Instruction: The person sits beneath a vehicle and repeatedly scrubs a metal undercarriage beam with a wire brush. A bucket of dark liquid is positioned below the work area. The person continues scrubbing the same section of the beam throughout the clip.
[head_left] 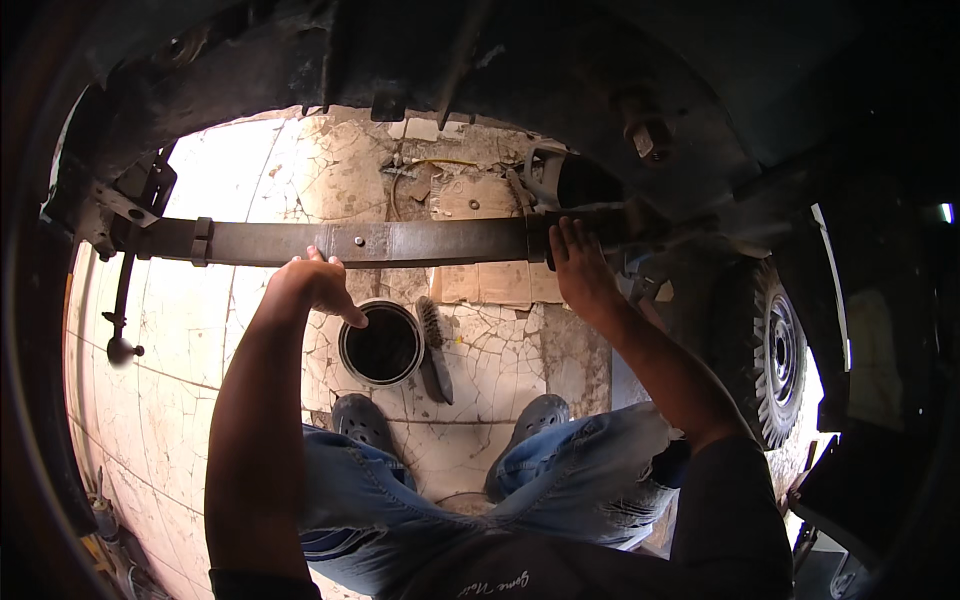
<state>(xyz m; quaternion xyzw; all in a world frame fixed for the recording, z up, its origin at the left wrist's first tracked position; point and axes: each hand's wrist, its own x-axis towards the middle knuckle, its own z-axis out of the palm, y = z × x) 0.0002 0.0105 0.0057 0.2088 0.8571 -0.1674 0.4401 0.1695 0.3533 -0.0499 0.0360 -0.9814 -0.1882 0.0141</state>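
Observation:
A long dark steel leaf spring (pixel 440 241) runs from left to right in front of me, under the vehicle body. A bolt head (pixel 360 241) shows near its middle, and a clamp (pixel 202 241) wraps it toward the left end. My left hand (pixel 318 284) touches the spring's near edge left of the bolt, with the thumb stretched away from the fingers. Farther right, my right hand (pixel 583 270) lies with outstretched fingers over the spring beside another clamp (pixel 535 238). The right end of the spring fades into shadow.
On the cracked tile floor below stand an open tin (pixel 381 343) with dark contents and, beside it, a wire brush (pixel 434 350). Flattened cardboard (pixel 480 285) lies beneath the spring. A link rod (pixel 122 310) hangs at left; a tyred wheel (pixel 780 345) is at right.

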